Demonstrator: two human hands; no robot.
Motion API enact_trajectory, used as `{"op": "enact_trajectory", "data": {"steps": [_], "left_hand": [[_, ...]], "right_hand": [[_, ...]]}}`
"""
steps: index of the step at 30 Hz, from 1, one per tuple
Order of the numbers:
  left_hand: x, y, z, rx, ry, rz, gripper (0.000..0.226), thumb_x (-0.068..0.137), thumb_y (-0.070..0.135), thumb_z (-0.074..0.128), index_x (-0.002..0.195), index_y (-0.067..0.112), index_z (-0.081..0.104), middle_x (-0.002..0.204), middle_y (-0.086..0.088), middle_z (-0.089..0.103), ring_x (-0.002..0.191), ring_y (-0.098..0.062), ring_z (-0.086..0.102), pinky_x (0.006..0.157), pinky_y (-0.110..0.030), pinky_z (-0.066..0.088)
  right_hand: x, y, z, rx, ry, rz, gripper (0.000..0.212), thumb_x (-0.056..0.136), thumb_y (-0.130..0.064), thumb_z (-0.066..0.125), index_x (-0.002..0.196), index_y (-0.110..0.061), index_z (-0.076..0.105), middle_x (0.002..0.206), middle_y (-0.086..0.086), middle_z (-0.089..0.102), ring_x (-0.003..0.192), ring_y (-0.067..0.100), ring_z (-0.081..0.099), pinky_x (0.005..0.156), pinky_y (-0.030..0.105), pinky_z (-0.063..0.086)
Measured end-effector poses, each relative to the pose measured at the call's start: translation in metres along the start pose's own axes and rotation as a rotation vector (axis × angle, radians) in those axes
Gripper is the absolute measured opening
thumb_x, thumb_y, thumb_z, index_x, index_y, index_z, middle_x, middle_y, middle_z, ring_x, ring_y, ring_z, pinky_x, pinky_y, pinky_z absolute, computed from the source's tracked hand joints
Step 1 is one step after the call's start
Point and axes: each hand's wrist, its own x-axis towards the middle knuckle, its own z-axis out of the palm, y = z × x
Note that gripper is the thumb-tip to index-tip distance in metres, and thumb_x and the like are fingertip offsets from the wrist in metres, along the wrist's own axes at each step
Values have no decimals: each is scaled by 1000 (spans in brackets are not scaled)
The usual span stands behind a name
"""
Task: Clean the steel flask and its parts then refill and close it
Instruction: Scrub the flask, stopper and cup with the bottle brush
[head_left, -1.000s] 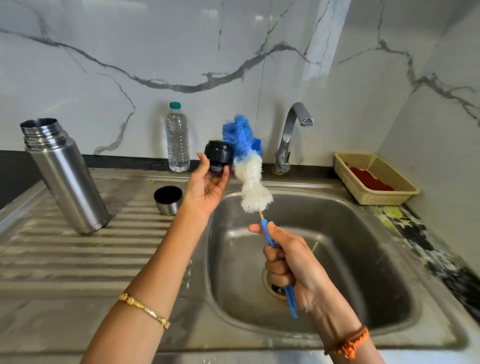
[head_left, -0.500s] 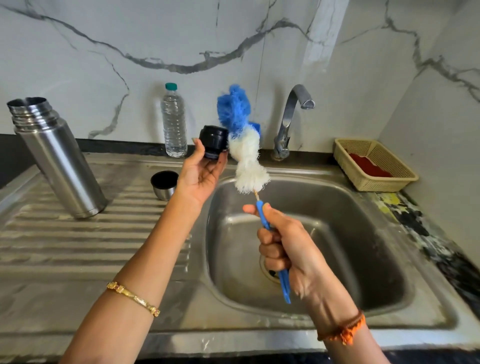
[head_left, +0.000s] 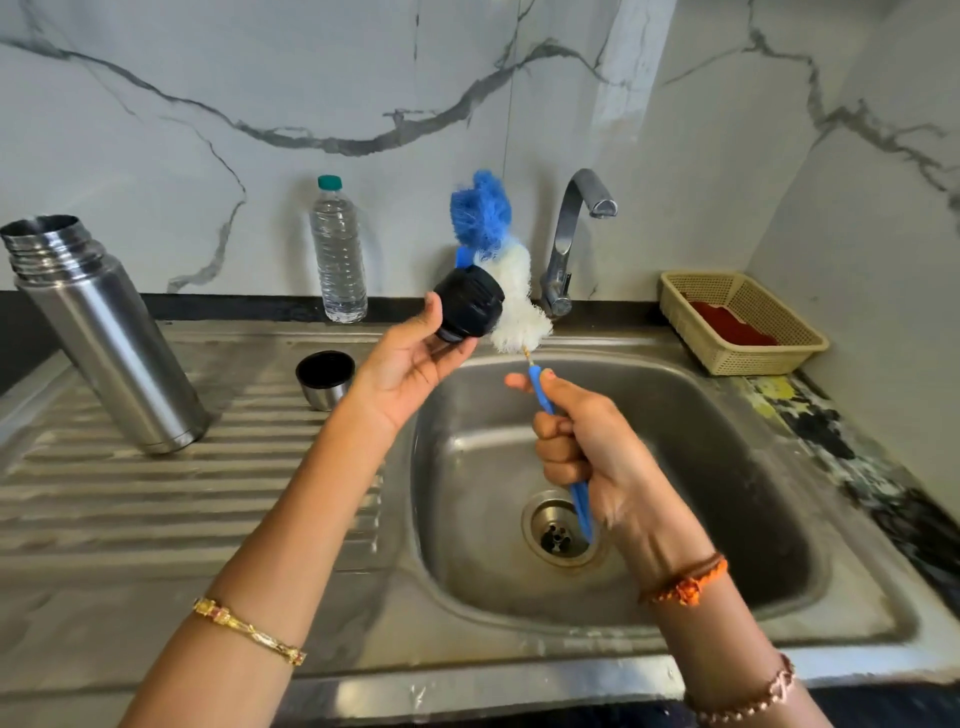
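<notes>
Flask (head_left: 106, 332) stands open on the surface left of the sink (head_left: 779, 587), its cup (head_left: 325, 380) nearer the basin. Left hand (head_left: 410, 364) pinches the stopper (head_left: 470, 304) above the sink's rim; a loose pinch could drop it as bristles push. Right hand (head_left: 582, 447) grips the brush (head_left: 506, 291); scrubbing may flick water.

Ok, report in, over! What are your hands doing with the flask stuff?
Left hand holds black stopper. Right hand grips bottle brush against it. Steel flask open on drainboard. Nothing in the way.
</notes>
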Motion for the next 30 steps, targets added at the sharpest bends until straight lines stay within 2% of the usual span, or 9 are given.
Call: {"op": "enact_trajectory", "data": {"steps": [3, 6, 8, 11, 15, 18, 23, 27, 30], "left_hand": [[3, 10, -11, 369, 77, 211, 32, 63, 0, 68, 92, 12, 60, 75, 3, 72, 77, -12, 67, 66, -22, 57], [3, 15, -20, 739, 92, 450, 46, 57, -8, 74, 95, 15, 62, 92, 5, 66, 84, -2, 62, 85, -19, 51], [0, 8, -15, 918, 43, 514, 52, 54, -8, 79, 97, 15, 61, 93, 10, 62, 82, 9, 60, 84, -13, 49], [-4, -3, -8, 947, 71, 561, 57, 54, -6, 80, 101, 17, 59, 98, 8, 62, 86, 11, 59, 75, -5, 47], [-4, 3, -16, 1012, 124, 623, 57, 56, -5, 81, 105, 15, 61, 104, 4, 61, 88, 9, 58, 76, -5, 47], [-3, 7, -19, 983, 141, 654, 61, 54, -4, 81, 105, 20, 58, 95, 11, 60, 81, 19, 57, 72, -3, 46], [-5, 2, -14, 947, 41, 666, 59, 53, -6, 80, 102, 19, 60, 100, 11, 62, 91, 10, 60, 77, -11, 50], [-3, 8, -20, 522, 85, 515, 48, 46, 6, 78, 91, 17, 67, 80, 12, 71, 80, 1, 65, 72, -16, 53], [-2, -1, -14, 192, 155, 335, 24, 76, -4, 59, 91, 14, 60, 71, 8, 71, 70, -5, 68, 61, -17, 54]], "right_hand": [[-10, 1, -9, -187, 35, -121, 26, 98, -27, 41, 96, -15, 64, 41, -10, 29, 34, 1, 18, 36, 10, 12], [-18, 7, -10, -275, 38, -193, 25, 98, -26, 42, 94, -16, 65, 39, -11, 31, 33, 2, 18, 34, 10, 13], [-13, 12, -7, -327, 53, -247, 25, 98, -25, 42, 91, -17, 65, 39, -10, 31, 32, 2, 17, 33, 10, 14], [5, 14, -4, -472, 137, -391, 25, 98, -22, 43, 87, -18, 64, 43, -4, 34, 30, 2, 22, 32, 14, 19], [3, 24, -13, -595, 179, -500, 24, 97, -20, 45, 84, -22, 64, 44, -4, 35, 33, 4, 29, 38, 11, 24], [-9, 35, -12, -649, 135, -527, 25, 95, -24, 47, 78, -32, 64, 45, -3, 33, 42, 5, 27, 45, 19, 25], [13, 11, -5, -510, 179, -455, 27, 98, -23, 45, 83, -18, 67, 44, -4, 36, 30, 3, 25, 34, 14, 21], [8, 5, 0, -366, 75, -339, 27, 99, -26, 43, 83, -18, 64, 43, -5, 29, 32, 3, 16, 34, 11, 14], [6, 10, 5, -295, 51, -295, 27, 99, -26, 42, 85, -18, 64, 41, -8, 26, 33, 3, 16, 34, 10, 14]]}}
